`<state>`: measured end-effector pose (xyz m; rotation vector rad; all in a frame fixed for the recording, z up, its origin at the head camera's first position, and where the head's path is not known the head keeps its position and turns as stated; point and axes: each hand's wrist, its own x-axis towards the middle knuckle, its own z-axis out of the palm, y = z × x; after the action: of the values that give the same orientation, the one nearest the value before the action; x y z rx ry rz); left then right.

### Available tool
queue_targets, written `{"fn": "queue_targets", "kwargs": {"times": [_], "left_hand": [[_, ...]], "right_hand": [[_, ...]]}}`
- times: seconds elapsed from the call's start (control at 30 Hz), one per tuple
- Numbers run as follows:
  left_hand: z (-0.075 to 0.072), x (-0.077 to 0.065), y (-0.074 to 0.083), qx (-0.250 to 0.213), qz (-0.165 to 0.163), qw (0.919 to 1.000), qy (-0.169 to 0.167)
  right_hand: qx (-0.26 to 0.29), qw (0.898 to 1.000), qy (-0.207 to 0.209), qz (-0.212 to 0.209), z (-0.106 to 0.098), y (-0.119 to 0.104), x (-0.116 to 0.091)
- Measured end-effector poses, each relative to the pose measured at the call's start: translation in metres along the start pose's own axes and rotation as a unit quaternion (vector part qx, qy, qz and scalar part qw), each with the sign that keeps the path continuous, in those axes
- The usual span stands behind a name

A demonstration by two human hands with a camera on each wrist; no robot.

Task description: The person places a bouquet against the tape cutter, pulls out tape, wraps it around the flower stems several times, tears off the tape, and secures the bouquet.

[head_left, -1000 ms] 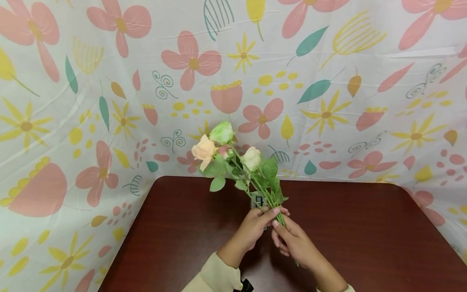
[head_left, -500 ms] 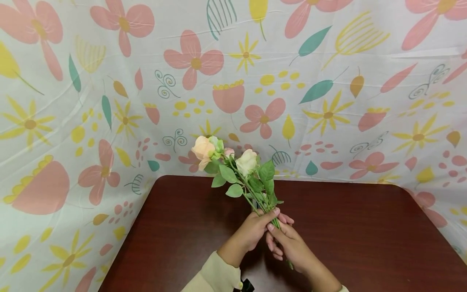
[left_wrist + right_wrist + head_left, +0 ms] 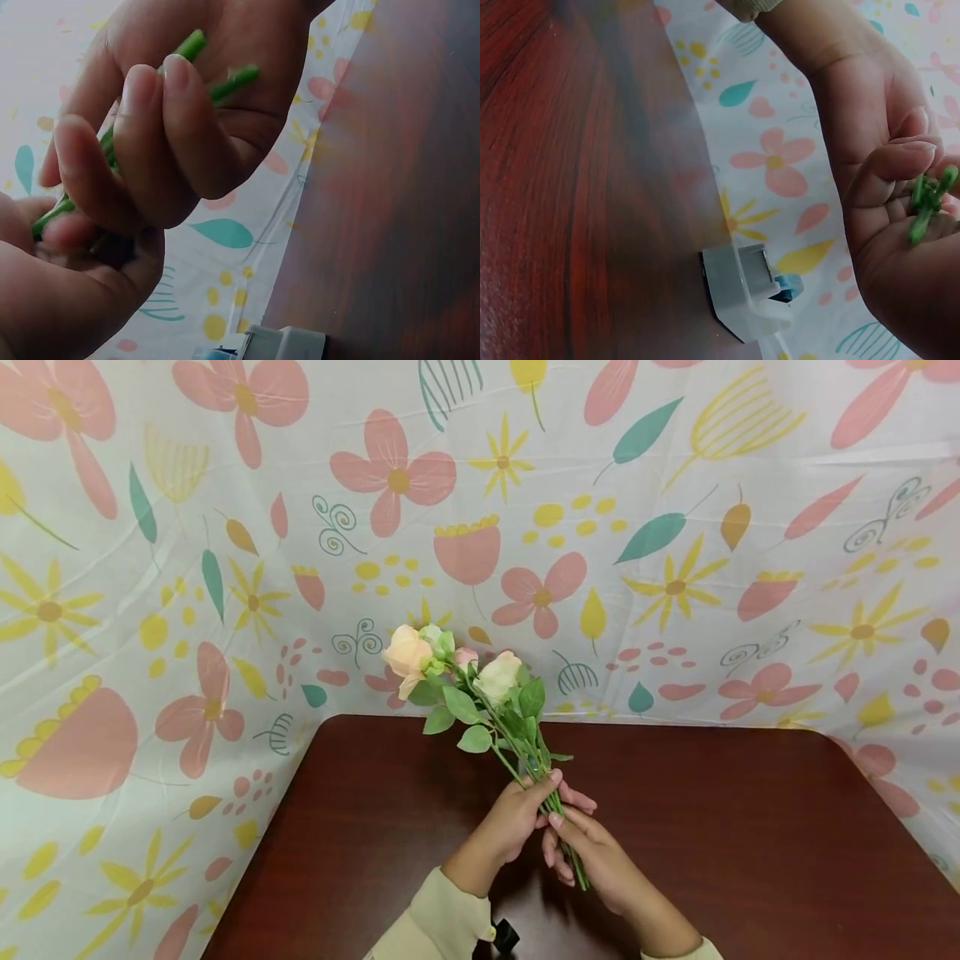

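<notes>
A bunch of roses with peach, pink, white and greenish heads is held up and tilted to the left in the head view. My left hand grips the stems just below the leaves, its thumb lying along them. Lower down, my right hand holds the same stems between thumb and curled fingers. Cut green stem ends stick out past the right fingers in the left wrist view. A grey tape dispenser stands on the table; the bunch hides most of it in the head view.
The dark red-brown table has rounded far corners. A flower-print cloth hangs behind it and along the left side. A small black object shows beside the left sleeve.
The greenish rose has dropped from above the peach one to beside and partly behind it. The stem ends have swung slightly left below the right hand. Both hands keep hold of the stems.
</notes>
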<state>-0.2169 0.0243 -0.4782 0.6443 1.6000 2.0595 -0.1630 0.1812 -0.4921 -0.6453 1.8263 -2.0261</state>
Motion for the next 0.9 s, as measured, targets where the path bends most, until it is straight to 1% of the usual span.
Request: {"fn": "queue_targets", "kwargs": {"times": [0.1, 0.2, 0.3, 0.37, 0.43, 0.57, 0.67, 0.77, 0.9], "left_hand": [[-0.001, 0.001, 0.000, -0.003, -0.008, 0.9996, 0.027], [-0.002, 0.001, 0.000, -0.016, -0.014, 0.9977, 0.064], [-0.003, 0.001, 0.002, -0.031, 0.002, 0.9940, 0.105], [-0.003, 0.001, 0.003, -0.045, 0.014, 0.9913, 0.123], [-0.004, 0.002, 0.004, -0.056, 0.024, 0.9889, 0.135], [-0.006, 0.002, 0.004, -0.067, 0.028, 0.9863, 0.148], [-0.007, 0.002, 0.004, -0.067, 0.033, 0.9855, 0.152], [-0.004, 0.002, 0.003, -0.069, 0.039, 0.9849, 0.154], [0.002, 0.002, 0.002, -0.064, 0.040, 0.9849, 0.156]], "right_hand": [[0.013, 0.999, 0.012, 0.031, -0.001, -0.002, 0.001], [0.028, 0.998, 0.029, 0.046, -0.003, -0.005, 0.001], [0.023, 0.997, 0.052, 0.050, -0.004, -0.005, 0.000], [0.007, 0.997, 0.065, 0.050, -0.004, -0.003, 0.000], [-0.016, 0.996, 0.075, 0.041, -0.004, -0.001, 0.001], [-0.045, 0.995, 0.087, 0.006, -0.003, 0.004, 0.002], [-0.039, 0.993, 0.108, -0.007, -0.002, 0.006, 0.003], [-0.006, 0.989, 0.145, -0.006, 0.000, 0.007, 0.003], [0.056, 0.978, 0.201, 0.004, 0.002, 0.007, 0.003]]}}
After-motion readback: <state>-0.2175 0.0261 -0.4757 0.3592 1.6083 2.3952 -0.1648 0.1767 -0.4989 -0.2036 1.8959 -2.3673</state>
